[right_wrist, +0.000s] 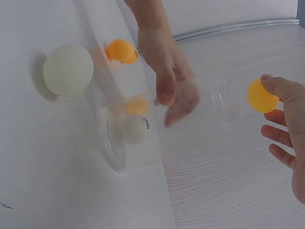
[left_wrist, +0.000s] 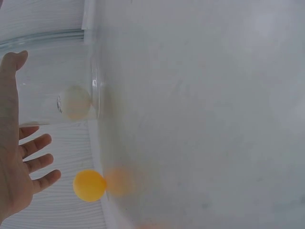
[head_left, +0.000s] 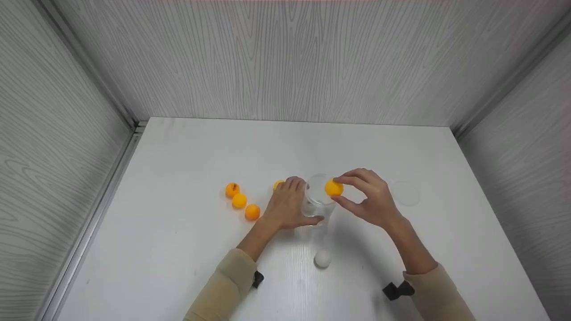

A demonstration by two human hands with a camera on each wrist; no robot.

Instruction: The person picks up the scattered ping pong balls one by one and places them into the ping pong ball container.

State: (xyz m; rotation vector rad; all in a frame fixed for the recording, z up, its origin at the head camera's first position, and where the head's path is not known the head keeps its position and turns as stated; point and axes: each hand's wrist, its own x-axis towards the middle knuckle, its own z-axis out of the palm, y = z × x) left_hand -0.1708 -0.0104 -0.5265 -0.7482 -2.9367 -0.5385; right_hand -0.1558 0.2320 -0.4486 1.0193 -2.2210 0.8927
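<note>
My right hand (head_left: 368,198) pinches an orange ping-pong ball (head_left: 334,187) between thumb and fingers, at the mouth of a clear plastic jar (head_left: 317,209). Around the jar's left side lies my left hand (head_left: 290,205), thumb in front and fingers behind, holding it upright. A white ping-pong ball (right_wrist: 135,130) with a dark printed mark sits at the bottom inside the jar. Another orange ball (head_left: 278,184) is partly hidden behind the left hand; the left wrist view shows that orange ball (left_wrist: 89,185) past the fingertips.
Three orange balls (head_left: 239,200) lie in a loose row left of the left hand. In front of the jar rests a white ball (head_left: 323,258). A thin clear disc (head_left: 406,193) lies flat to the right. Grey wood-grain panels (head_left: 285,62) enclose the white tabletop (head_left: 178,267).
</note>
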